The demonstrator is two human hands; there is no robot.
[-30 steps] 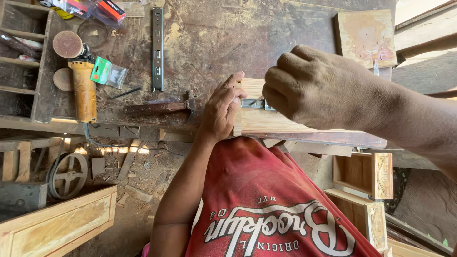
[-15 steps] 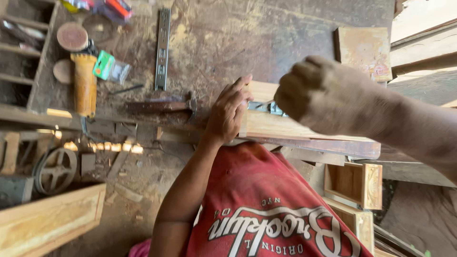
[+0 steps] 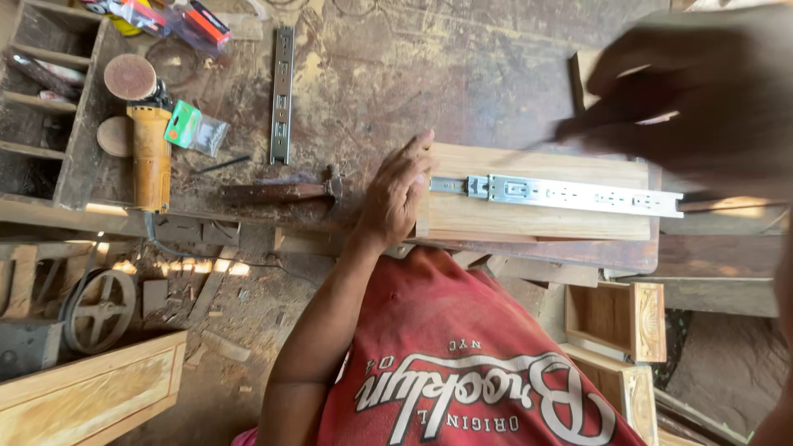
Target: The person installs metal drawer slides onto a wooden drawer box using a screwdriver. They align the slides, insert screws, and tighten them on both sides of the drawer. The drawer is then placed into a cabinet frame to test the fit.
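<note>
Head view, left hand spread on wooden board, right hand blurred, grip unclear.

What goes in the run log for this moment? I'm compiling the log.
left hand: steadies wooden panel end | right hand: blurred, above panel, grip unclear | metal drawer slide: lies along panel | hammer: beside left hand

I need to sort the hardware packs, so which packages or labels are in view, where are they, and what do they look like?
Green pack: beside the orange grinder, small card with a clear bag.
Clear pack: bench's top left corner, plastic bag with yellow behind.
Red pack: right of it, flat, red and black.
No signs or screens.
</note>
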